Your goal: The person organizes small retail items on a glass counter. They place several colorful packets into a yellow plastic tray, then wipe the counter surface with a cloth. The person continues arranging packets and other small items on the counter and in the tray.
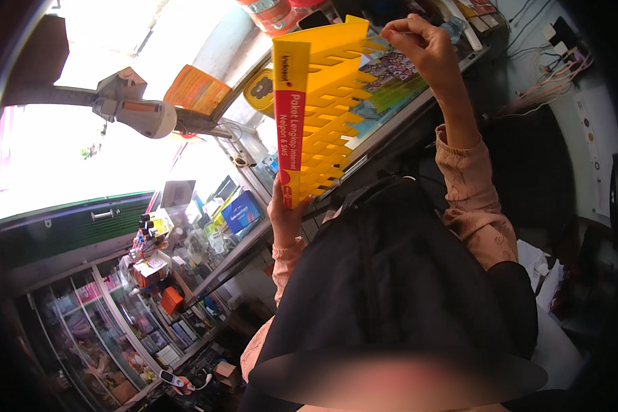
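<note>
Black garment (391, 275) nearest. Left hand (286, 218) low, fingers closed on the bottom end of yellow slotted rack (316, 110): long axis near-vertical in view, slots facing right, held over desk (381, 140). Right hand (422, 49) raised, fingers curled narrow beside rack's top corner; contact unclear. Farther: glass cabinet (110, 295) containing colourful goods (89, 292).

Rack (318, 113): yellow body with stacked rows of slanted, tooth-like slots projecting to the right. Narrow panel (290, 123) facing the viewer: yellow at top, mainly red below, printed lettering. Unit is upright, slightly tilted, lower end supported by left hand (285, 218).
</note>
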Tool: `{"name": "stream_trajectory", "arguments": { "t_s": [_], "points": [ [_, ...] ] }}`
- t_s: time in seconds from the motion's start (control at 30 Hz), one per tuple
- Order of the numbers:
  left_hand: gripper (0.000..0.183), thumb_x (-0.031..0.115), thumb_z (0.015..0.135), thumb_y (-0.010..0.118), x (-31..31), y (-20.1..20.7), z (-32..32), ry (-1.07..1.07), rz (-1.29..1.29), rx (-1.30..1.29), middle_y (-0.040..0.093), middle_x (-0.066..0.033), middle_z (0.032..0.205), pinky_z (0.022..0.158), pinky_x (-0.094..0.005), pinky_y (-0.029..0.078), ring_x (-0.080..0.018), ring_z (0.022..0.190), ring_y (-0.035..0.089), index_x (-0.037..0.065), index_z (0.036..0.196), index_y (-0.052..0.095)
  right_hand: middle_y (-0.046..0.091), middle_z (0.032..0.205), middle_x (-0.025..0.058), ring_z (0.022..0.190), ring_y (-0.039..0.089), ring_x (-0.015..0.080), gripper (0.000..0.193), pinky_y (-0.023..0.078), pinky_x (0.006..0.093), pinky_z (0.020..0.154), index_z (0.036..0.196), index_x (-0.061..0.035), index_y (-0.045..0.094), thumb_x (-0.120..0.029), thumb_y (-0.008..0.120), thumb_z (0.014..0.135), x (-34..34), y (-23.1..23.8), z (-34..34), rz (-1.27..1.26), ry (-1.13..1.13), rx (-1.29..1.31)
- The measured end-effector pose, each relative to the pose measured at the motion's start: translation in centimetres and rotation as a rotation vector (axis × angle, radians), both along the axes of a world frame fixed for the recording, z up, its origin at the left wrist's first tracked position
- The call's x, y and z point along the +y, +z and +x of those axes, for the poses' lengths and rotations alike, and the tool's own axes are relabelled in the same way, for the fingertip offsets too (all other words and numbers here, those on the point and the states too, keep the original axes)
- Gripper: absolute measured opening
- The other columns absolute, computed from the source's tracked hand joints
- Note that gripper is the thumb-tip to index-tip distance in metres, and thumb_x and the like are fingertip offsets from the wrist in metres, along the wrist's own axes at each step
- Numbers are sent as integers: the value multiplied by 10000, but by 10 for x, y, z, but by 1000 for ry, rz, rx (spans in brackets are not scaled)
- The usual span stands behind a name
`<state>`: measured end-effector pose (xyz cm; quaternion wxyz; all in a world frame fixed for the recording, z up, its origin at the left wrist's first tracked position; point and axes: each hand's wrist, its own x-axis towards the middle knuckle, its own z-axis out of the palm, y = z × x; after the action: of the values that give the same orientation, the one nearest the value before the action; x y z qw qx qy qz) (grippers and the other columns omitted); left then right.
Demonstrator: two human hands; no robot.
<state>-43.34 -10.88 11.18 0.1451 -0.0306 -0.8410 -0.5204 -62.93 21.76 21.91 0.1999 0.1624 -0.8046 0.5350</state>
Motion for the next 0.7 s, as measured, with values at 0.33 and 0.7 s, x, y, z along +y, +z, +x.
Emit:
{"name": "stream_trajectory", "arguments": {
  "t_s": [0.33,0.7],
  "points": [
    [801,4,721,815,20,-6,-12,-60,13,75,636,-138,1159,845,-322,526,-176,1017,620,12,1408,404,553,697,4,598,541,101,158,424,236,527,846,52,670,-105,681,834,-22,45,12,-270,57,-11],
    [852,-30,707,804,30,-4,-16,-33,-42,47,638,-154,1165,836,-334,529,-193,1012,634,37,1438,370,580,717,84,630,552,171,116,409,303,572,831,-4,699,-103,736,782,-15,74,24,173,-25,301]
  ]
}}
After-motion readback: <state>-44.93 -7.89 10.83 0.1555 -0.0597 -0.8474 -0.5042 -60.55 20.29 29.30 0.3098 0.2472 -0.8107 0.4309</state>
